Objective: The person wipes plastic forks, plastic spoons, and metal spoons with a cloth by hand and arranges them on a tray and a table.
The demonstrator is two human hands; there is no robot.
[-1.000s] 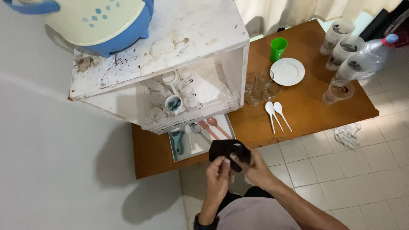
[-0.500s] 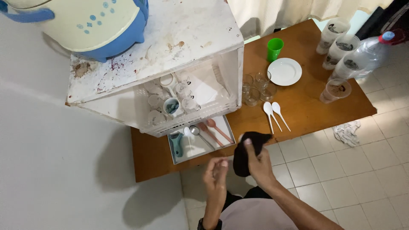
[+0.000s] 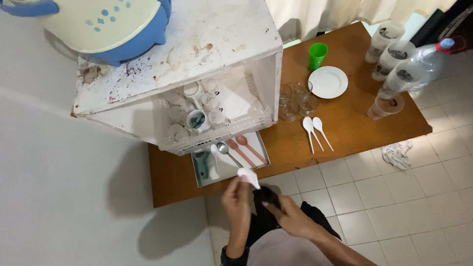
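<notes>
1. Below the surface [image 3: 305,148] edge, the left hand [image 3: 236,194] pinches a white spoon [image 3: 249,176], fingers closed on it.
2. Just beside, the right hand [image 3: 286,216] grips a black cloth [image 3: 261,212] against the lap, fingers curled.

Green cup [image 3: 317,55], white plate [image 3: 327,82], two white spoons [image 3: 314,130] on wooden table [image 3: 354,123].

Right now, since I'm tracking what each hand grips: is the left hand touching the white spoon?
Touching. The head view shows the left hand's fingertips pinching the white spoon at its lower end, no gap between them.
</notes>
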